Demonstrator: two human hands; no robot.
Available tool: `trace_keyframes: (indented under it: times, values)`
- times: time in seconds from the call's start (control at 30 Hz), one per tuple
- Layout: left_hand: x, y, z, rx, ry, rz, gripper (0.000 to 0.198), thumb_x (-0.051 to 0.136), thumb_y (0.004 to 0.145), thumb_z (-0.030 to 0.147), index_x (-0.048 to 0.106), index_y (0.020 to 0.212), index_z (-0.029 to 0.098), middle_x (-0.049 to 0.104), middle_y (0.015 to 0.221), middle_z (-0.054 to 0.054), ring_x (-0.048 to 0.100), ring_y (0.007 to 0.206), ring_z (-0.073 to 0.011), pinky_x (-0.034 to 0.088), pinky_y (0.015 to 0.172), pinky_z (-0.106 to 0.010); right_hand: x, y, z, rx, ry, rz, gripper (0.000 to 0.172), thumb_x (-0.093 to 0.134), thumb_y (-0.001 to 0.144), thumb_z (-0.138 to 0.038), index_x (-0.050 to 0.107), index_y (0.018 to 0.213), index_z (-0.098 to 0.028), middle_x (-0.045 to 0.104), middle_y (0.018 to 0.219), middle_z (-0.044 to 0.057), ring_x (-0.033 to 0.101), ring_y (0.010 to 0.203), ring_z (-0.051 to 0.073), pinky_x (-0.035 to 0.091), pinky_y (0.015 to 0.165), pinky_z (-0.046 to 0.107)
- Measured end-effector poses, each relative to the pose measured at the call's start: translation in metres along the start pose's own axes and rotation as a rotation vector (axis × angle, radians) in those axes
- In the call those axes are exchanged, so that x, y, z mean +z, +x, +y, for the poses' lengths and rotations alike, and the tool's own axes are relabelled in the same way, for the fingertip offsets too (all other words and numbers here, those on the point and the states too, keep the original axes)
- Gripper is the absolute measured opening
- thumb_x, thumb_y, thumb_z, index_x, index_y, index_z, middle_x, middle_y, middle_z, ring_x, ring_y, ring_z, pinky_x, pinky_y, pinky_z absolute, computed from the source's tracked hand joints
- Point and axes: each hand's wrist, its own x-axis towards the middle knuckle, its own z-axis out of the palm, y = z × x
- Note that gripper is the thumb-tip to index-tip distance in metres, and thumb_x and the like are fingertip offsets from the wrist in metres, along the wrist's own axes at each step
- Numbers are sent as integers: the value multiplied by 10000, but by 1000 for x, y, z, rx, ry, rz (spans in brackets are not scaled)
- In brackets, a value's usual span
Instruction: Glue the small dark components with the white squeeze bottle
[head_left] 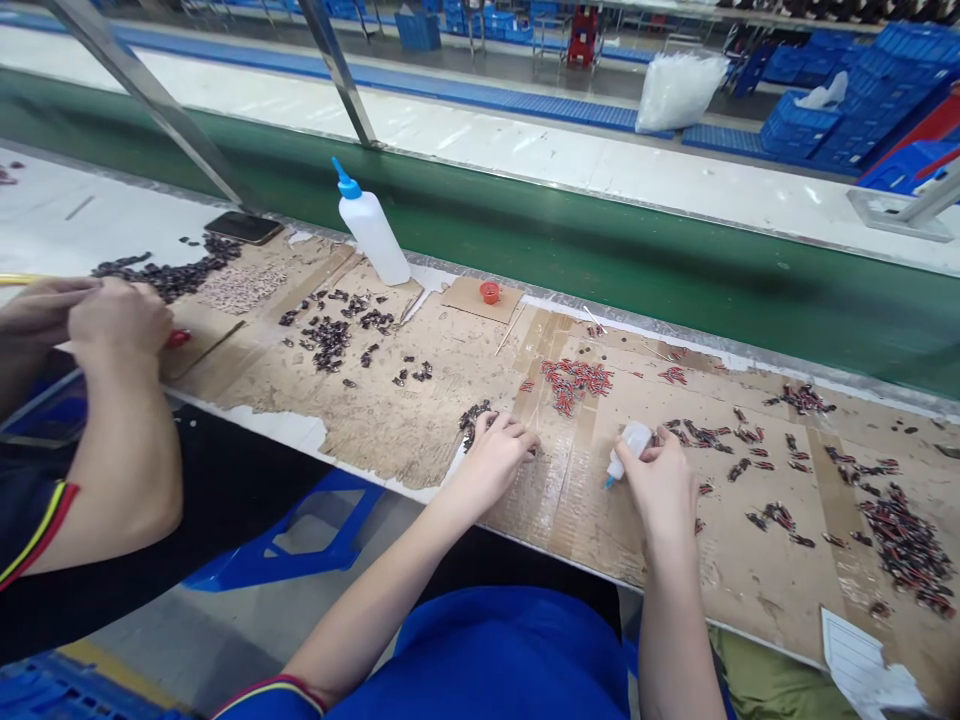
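My right hand (pixel 660 482) grips a small white squeeze bottle (pixel 630 445) with a blue tip pointing down-left at the cardboard-covered bench (pixel 420 420). My left hand (pixel 496 452) rests fingers-down on a little heap of dark small parts (pixel 472 417) near the bench's front edge; whether it pinches one I cannot tell. Between and beyond my hands lies a cluster of red-and-dark small parts (pixel 574 382). More such parts (pixel 904 545) are scattered and heaped to my right.
A co-worker's hands (pixel 90 318) work at the left beside dark part piles (pixel 176 272) and a phone (pixel 244 227). A large white bottle with a blue cap (pixel 371 230) and a red cap (pixel 490 292) stand farther back. A green conveyor belt (pixel 675 260) runs behind. Paper (pixel 862 665) lies front right.
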Motion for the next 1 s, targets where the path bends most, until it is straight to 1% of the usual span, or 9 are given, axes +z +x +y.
trace_keyframes:
  times: [0.03,0.1,0.2,0.3,0.4,0.53,0.8,0.9,1.0]
  values:
    - [2,0,2,14,-22,-13,115,584,878,141,664,873,223,727,919,-34,562,978,-227,310,941,-428,1,2,2,0,105,-8,663,672,659,-439,594,1208,-77,720,806,123,669,813,306,463,719,371]
    - [6,-1,6,29,-65,-25,94,593,881,163,662,902,223,731,944,-32,575,972,-214,308,946,-411,3,2,8,5,382,-92,580,703,583,-478,662,1024,-104,702,741,88,642,653,249,469,613,345]
    - [12,-5,7,14,-143,-10,95,614,873,179,660,940,227,739,962,-24,604,964,-200,306,955,-396,7,-6,13,17,797,-235,468,736,521,-538,657,755,-140,659,647,51,570,523,176,435,488,295]
    - [14,-8,4,-27,-217,22,113,635,857,173,667,946,234,752,959,-17,632,953,-193,321,947,-384,17,-17,15,5,991,-214,403,742,578,-534,612,642,-158,583,531,0,487,446,120,355,417,244]
    - [15,-10,0,-60,-258,43,124,646,841,148,680,927,230,764,924,-13,658,928,-189,345,930,-375,30,-28,20,-49,1005,-142,398,734,652,-505,545,554,-169,493,461,-40,404,410,84,293,405,226]
    - [17,-10,0,-114,-293,85,127,687,806,143,691,906,221,772,874,-11,685,881,-190,367,924,-383,40,-37,23,-112,932,-50,396,729,681,-462,506,518,-178,476,471,-42,402,447,89,331,446,234]
    - [18,-8,1,-171,-337,93,130,728,764,157,698,868,229,778,841,-3,708,856,-196,379,931,-402,32,-45,8,-207,789,-66,382,689,679,-444,495,467,-192,463,439,-30,432,442,111,397,468,257]
    - [17,-8,2,-190,-335,85,130,728,767,160,700,874,229,779,854,-4,709,869,-198,375,939,-407,33,-46,7,-222,776,-73,399,685,685,-451,487,452,-194,464,435,-27,443,442,115,414,477,259]
    - [16,-8,2,-193,-332,84,119,722,773,173,703,873,235,779,871,-9,708,878,-198,372,948,-410,35,-46,7,-229,765,-76,383,687,689,-458,526,474,-186,476,438,-26,453,442,117,417,476,257]
